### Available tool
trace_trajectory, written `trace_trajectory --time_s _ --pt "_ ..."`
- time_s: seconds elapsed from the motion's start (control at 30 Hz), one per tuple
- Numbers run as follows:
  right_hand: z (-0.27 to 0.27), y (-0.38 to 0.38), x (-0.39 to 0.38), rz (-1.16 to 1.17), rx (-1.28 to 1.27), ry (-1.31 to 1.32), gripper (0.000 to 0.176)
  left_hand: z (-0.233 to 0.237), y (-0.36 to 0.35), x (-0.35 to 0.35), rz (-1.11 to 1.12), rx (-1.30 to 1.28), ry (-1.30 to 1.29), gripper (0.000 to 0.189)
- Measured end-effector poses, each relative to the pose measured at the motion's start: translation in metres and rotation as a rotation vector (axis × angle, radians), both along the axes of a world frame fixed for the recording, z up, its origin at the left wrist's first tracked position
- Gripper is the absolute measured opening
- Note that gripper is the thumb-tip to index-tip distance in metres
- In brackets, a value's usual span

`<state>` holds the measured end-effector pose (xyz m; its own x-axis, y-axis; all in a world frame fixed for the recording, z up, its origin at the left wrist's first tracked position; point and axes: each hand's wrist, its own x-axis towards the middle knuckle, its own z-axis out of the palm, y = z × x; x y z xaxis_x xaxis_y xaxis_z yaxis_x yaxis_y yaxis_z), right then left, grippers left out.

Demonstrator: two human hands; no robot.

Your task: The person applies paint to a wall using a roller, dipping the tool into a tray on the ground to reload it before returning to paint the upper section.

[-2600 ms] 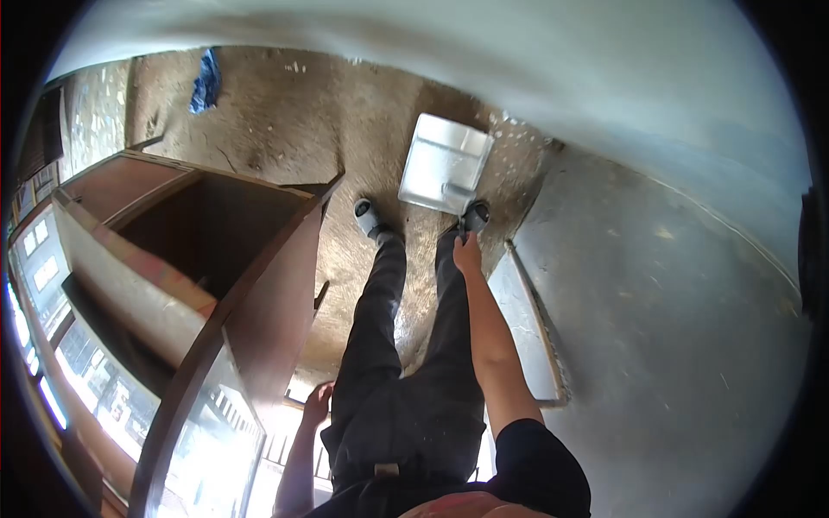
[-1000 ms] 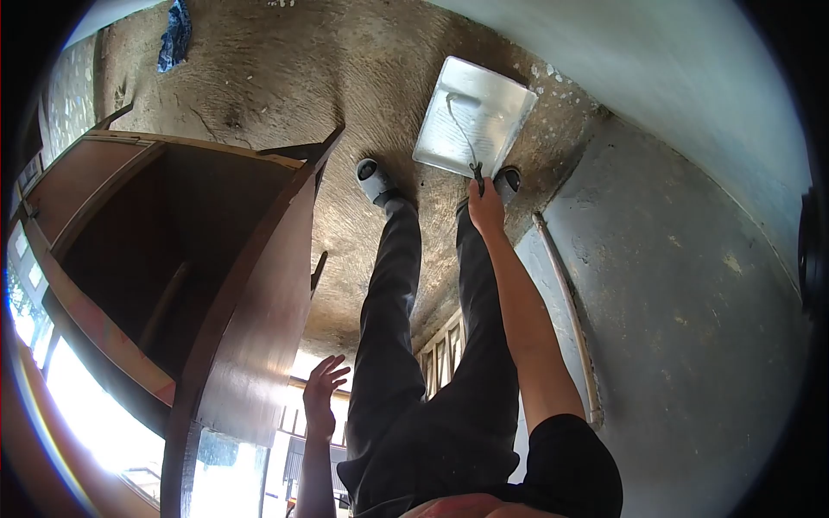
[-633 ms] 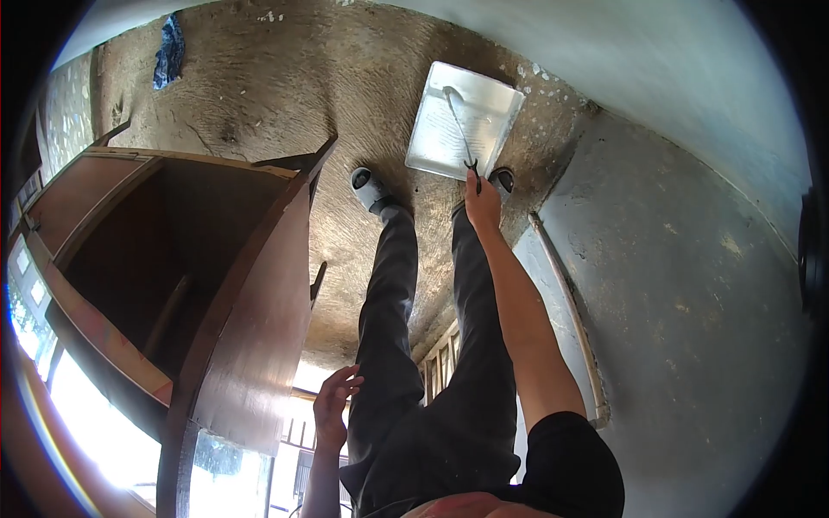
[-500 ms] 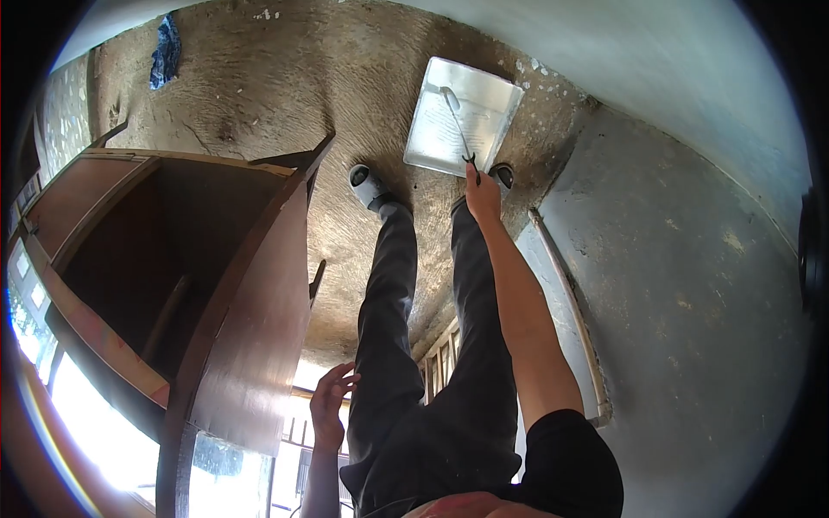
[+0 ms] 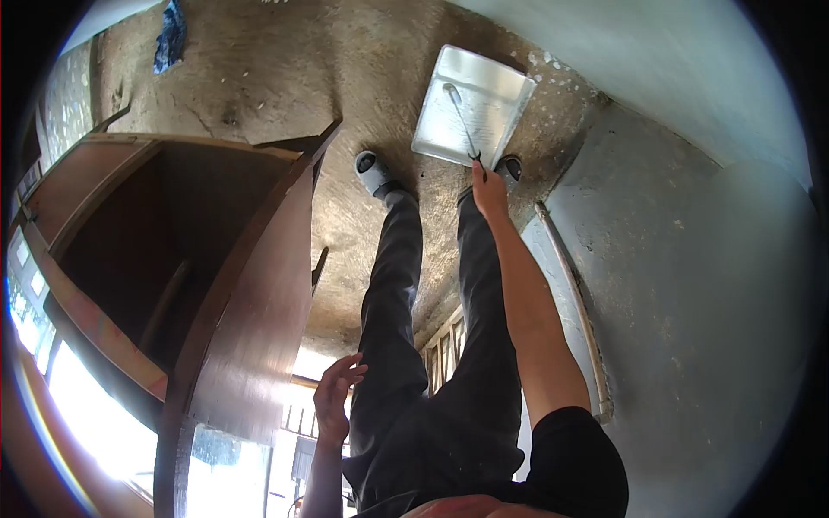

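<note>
Cabinet [image 5: 259, 328] crowding the left, pipe [image 5: 576, 295] along the grey wall [image 5: 691, 345], blue cloth [image 5: 170, 39] on the floor [image 5: 276, 82], left hand [image 5: 335, 399] loosely spread beside the leg [image 5: 393, 293], right hand [image 5: 490, 192] clasping a paint roller [image 5: 455, 100], its far end ahead of the grip, over the tray [image 5: 503, 97]

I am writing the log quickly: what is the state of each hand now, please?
Left hand: open, loosely curled, holding nothing visible.
Right hand: closed around the roller handle.

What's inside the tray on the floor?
A roller's pale head is in or over the tray, its handle in the right hand; contact is unclear. Pale, shiny surface shows around it. The patch directly beneath the head is covered.
</note>
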<state>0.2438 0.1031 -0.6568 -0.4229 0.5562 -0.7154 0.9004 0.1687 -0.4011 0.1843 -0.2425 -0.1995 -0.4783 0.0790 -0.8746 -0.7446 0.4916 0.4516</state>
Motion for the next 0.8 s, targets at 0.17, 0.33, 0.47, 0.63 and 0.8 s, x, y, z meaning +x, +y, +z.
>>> trace_trajectory --time_s 0.17,0.33,0.47,0.63,0.8 --pt "-0.003 0.000 -0.005 -0.051 -0.014 -0.016 0.067 0.003 0.004 0.000 -0.003 -0.003 -0.024 0.050" --pt "-0.002 0.010 -0.013 0.034 -0.037 -0.030 0.069 0.000 0.003 -0.002 -0.014 0.006 -0.022 0.050" --pt "-0.002 0.009 -0.015 0.077 0.018 0.002 0.070 -0.001 0.003 0.002 -0.016 -0.010 -0.026 0.050" --pt "-0.003 0.015 -0.015 0.103 -0.074 -0.080 0.069 0.000 0.010 -0.001 -0.010 -0.004 -0.023 0.052" --pt "-0.043 0.005 0.009 -0.055 -0.080 0.063 0.069 -0.002 0.008 0.002 -0.005 -0.010 -0.025 0.054"
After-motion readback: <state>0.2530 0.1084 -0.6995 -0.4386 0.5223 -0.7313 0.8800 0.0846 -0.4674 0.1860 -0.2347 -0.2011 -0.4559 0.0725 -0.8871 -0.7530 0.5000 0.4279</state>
